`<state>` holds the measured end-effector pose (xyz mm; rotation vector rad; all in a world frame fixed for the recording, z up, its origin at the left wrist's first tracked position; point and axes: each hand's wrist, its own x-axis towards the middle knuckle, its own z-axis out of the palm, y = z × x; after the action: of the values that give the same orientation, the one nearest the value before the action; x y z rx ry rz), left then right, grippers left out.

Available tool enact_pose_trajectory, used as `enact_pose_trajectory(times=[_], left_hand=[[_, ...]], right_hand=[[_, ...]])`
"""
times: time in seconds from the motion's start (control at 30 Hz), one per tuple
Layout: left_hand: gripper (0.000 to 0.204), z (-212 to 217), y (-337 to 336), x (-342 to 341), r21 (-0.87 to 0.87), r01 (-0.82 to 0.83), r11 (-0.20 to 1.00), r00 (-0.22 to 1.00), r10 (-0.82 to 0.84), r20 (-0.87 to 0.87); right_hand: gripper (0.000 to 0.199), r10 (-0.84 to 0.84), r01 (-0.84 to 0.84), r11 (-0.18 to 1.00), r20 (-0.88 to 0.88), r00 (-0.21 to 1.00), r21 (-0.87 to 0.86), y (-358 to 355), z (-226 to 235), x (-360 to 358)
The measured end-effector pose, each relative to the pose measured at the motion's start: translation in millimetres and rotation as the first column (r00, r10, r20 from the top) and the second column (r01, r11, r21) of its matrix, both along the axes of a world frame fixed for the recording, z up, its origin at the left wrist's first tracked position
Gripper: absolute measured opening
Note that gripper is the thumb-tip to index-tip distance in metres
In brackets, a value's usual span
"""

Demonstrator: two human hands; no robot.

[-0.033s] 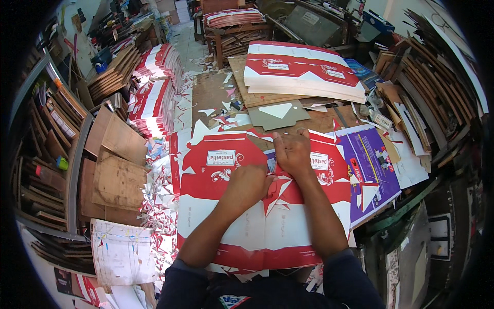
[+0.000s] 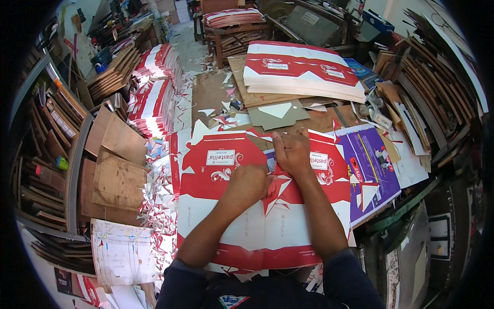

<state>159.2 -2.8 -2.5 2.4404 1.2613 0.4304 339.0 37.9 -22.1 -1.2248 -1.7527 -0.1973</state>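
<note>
at centre: red-and-white die-cut carton sheet (image 2: 242, 206), light, bendy, tears easily
left hand (image 2: 250, 183): fisted, pressing sheet
right hand (image 2: 292, 152): flat, pinning far edge
hold: by edges

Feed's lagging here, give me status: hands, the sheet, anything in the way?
Left hand and right hand both pressed on the red-and-white printed die-cut cardboard sheet. Sheet flat on the bench. Purple printed sheet beside it, paper offcuts scattered left.

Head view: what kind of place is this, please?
Probably a carton-making or print-finishing workshop: red and white die-cut box sheets under both hands, stacks of similar sheets, and paper offcuts scattered around.
</note>
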Motion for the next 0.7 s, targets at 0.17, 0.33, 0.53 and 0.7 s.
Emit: enact_pose_trajectory(times=[0.17, 0.33, 0.53, 0.7], left_hand=[[0.027, -3, -25, 6, 0.282, 0.284, 0.916, 0.956, -0.292, -0.011], [0.006, 66, -65, -19, 0.401, 0.263, 0.877, 0.934, -0.335, 0.120], [0.017, 80, -8, -166, 0.247, -0.713, 0.656, 0.699, 0.695, 0.169], [0.056, 25, 0, -119, 0.434, -0.275, 0.858, 0.927, 0.117, 0.357]], right_hand=[[0.046, -0.017, 0.018, 0.994, 0.008, 1.000, -0.106, 9, -14, -4], [0.054, -0.025, 0.028, 0.982, 0.018, 1.000, -0.186, 19, -30, -5], [0.052, -0.020, 0.021, 0.986, 0.006, 1.000, -0.163, 14, -23, 0], [0.049, 0.005, -0.010, 0.986, -0.034, 0.999, -0.166, 8, -15, -3]])
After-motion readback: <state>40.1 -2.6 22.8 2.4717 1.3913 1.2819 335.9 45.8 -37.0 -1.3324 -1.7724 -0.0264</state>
